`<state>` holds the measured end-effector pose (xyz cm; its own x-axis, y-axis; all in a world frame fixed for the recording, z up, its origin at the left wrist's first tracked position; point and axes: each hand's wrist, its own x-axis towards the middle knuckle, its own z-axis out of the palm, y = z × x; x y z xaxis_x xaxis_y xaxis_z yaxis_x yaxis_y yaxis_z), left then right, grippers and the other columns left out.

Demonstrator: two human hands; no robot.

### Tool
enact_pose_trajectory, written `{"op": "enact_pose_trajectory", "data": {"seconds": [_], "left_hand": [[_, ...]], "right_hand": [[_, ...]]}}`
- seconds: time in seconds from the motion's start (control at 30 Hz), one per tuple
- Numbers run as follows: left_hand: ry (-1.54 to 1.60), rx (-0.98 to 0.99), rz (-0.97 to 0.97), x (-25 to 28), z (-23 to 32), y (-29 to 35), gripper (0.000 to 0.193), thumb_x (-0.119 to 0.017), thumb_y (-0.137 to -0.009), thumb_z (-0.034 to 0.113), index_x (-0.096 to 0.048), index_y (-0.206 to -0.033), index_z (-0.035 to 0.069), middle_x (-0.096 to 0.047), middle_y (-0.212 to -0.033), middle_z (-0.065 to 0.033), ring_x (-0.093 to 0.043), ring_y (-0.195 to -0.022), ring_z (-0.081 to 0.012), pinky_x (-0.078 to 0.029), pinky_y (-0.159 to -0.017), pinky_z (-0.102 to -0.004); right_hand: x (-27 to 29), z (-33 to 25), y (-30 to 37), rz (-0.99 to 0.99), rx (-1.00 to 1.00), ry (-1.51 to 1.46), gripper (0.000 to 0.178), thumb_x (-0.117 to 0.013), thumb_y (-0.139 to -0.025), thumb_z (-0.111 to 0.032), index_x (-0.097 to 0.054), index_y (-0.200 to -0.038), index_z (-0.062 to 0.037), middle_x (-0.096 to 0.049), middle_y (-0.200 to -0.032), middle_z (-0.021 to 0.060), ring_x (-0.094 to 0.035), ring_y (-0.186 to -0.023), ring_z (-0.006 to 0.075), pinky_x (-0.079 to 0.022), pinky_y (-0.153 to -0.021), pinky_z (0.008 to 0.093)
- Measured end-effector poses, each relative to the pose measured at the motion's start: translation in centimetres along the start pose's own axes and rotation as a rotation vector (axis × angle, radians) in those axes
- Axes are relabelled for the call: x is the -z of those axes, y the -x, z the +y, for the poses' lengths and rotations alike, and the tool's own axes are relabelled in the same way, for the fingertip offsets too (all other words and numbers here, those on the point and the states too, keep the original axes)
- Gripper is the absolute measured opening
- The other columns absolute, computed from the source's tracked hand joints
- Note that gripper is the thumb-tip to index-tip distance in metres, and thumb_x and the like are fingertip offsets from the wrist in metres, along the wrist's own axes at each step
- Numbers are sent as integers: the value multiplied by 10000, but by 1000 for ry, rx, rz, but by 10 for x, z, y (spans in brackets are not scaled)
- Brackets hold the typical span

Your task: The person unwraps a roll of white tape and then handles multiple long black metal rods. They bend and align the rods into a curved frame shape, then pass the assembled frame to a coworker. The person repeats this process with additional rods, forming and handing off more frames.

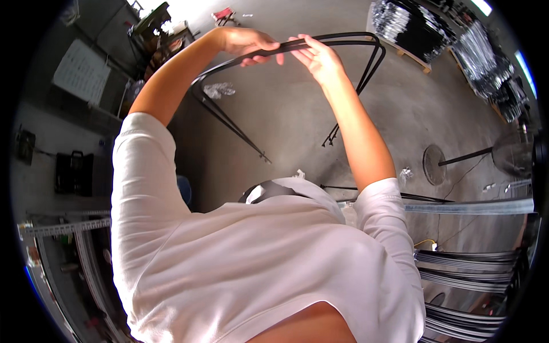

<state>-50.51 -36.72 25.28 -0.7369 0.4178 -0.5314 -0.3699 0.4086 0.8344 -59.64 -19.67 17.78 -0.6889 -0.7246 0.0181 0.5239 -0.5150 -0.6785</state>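
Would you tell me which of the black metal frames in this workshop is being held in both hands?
It is the bent black tube frame raised at the top of the view, gripped by the left hand and right hand. The other black frames lie stacked at lower right, untouched.

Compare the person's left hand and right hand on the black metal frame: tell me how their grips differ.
The left hand lies over the top bar of the black metal frame, knuckles up and fingers curled round it. The right hand pinches the bar with its fingertips, fingers extended and palm side showing. The left hand sits farther from the frame's bent corner; the right hand is nearer to it. Both grip the same bar, arms stretched out before a white shirt.
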Motion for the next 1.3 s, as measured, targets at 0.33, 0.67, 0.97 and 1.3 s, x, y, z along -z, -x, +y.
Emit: {"op": "enact_pose_trajectory", "data": {"seconds": [0.33,0.67,0.97,1.3], "left_hand": [[186,40,-8,-34,-152,-9,422,-412,-858,403,-508,-951,3,-479,-647,-3,-487,-583,-100,-432,-541,-228],[321,-151,352,-81,-242,9,426,-449,-832,430,-582,-907,33,-548,-656,-15,-511,-655,-105,-393,-715,-235],[356,-163,400,-89,-250,0,446,-476,-811,447,-589,-909,26,-531,-615,1,-504,-615,-83,-360,-700,-217],[414,-145,323,-87,-232,-6,355,-441,-854,349,-558,-882,15,-591,-689,-53,-543,-656,-114,-409,-675,-227]], "right_hand": [[71,76,24,208,-283,-2,235,-508,-803,-66,-443,-988,64,-511,-1044,238,-515,-1000,288,-440,-874,360],[115,85,33,315,-308,-3,175,-480,-807,-23,-456,-945,81,-511,-1018,262,-501,-999,343,-425,-885,423],[131,84,33,282,-369,9,206,-488,-804,-18,-471,-992,66,-492,-1081,242,-467,-1060,311,-386,-931,396],[139,78,42,261,-392,72,219,-501,-762,4,-488,-977,49,-521,-1048,217,-516,-997,289,-441,-866,362]]}}
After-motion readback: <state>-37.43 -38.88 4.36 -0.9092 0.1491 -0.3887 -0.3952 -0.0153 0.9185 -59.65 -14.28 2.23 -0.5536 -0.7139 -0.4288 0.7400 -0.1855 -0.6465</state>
